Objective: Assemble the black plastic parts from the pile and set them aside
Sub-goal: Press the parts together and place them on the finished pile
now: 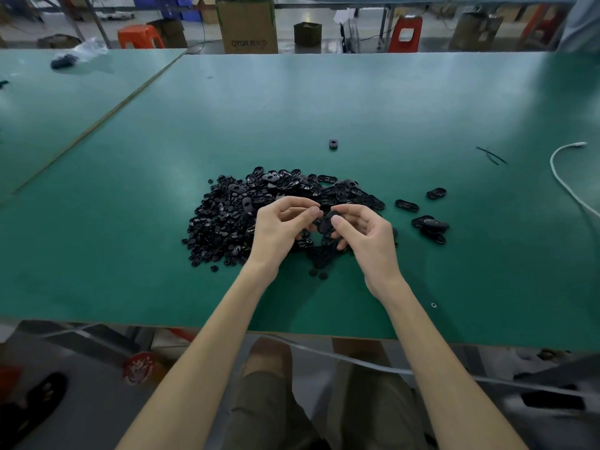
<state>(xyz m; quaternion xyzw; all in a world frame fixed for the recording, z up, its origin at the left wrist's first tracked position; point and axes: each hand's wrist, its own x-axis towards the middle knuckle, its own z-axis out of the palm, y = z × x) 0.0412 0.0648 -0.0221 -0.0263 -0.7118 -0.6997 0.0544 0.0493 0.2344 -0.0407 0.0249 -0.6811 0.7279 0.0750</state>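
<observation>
You have dim, cool overhead light. Beyond the pile [227,219] the green table [324,102] shows soft glare, brightest far right of the pile. The pile merges into one dark mass with small glints. Above its near side, the black part [326,222] that your right hand [363,237] holds reads as a flat silhouette. Far left and right of the pile the wide lens bows the table's edges; nearer than it, the floor [84,362] is dark and smeared.

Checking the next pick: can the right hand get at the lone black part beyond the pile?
Probably yes, once freed: the right hand pinches an oval part; only the low pile lies before the lone part.
</observation>
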